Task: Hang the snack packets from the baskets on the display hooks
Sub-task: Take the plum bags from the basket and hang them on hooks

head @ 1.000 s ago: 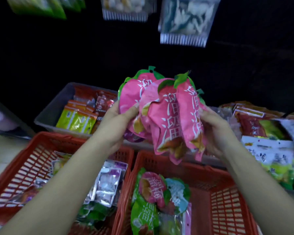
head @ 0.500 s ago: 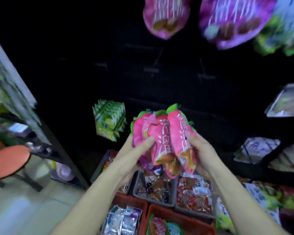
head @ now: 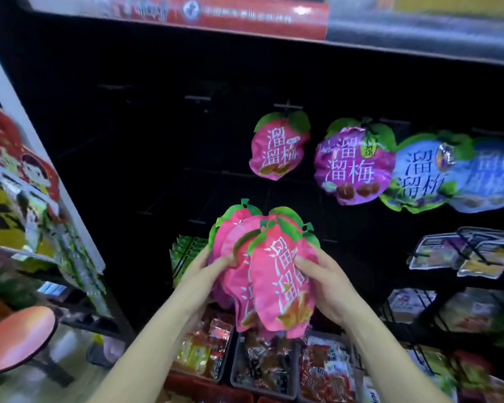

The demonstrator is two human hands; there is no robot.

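Observation:
I hold a fanned bunch of several pink plum-shaped snack packets (head: 269, 274) with green leaf tops in front of the dark display wall. My left hand (head: 207, 270) grips the bunch from its left side, thumb on the front. My right hand (head: 322, 282) grips the frontmost packet from the right, fingers curled over its face. Above them one matching pink packet (head: 278, 148) hangs on a display hook (head: 287, 107). Bare hooks (head: 197, 98) stick out of the wall to the left of it.
A purple packet (head: 352, 167) and blue packets (head: 425, 175) hang right of the pink one. Grey bins of red snacks (head: 262, 365) sit below my hands. A side rack of goods (head: 26, 199) and an orange stool (head: 16, 338) stand at left. Wire racks (head: 463, 254) jut out at right.
My view has swung up from the red baskets to the display wall. Both hands have kept hold of the pink packets and raised them toward the hooks.

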